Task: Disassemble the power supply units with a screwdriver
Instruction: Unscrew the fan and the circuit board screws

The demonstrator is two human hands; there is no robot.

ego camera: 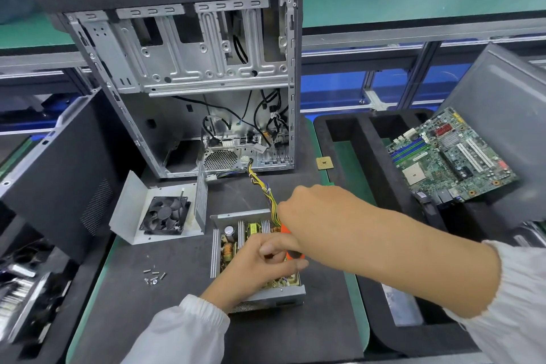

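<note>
The right hand (307, 210) has its fingers curled closed around the orange handle of a screwdriver (291, 245), whose long axis slopes down and toward the camera into the open power supply unit (257, 260); the tip is hidden. The left hand (266, 260) rests on the unit's interior, fingers (271, 250) bent and pinched near the screwdriver shaft; whether they grip anything cannot be told. Both wrists end in white gathered sleeves.

The unit is a shallow grey sheet-metal tray on the dark bench (177, 319), near the front centre, showing finned aluminium heat sinks, copper-wound coils and a cylindrical capacitor. A yellow-and-black wire bundle (266, 189) runs from it up into the upright, open computer case (189, 77) of bare stamped steel behind. To the left lies the unit's removed cover (133, 207), pale folded metal carrying a black square fan (165, 216). Loose screws (153, 276) lie just beside the unit's left edge. A green motherboard (449, 156) sits tilted at right.
</note>
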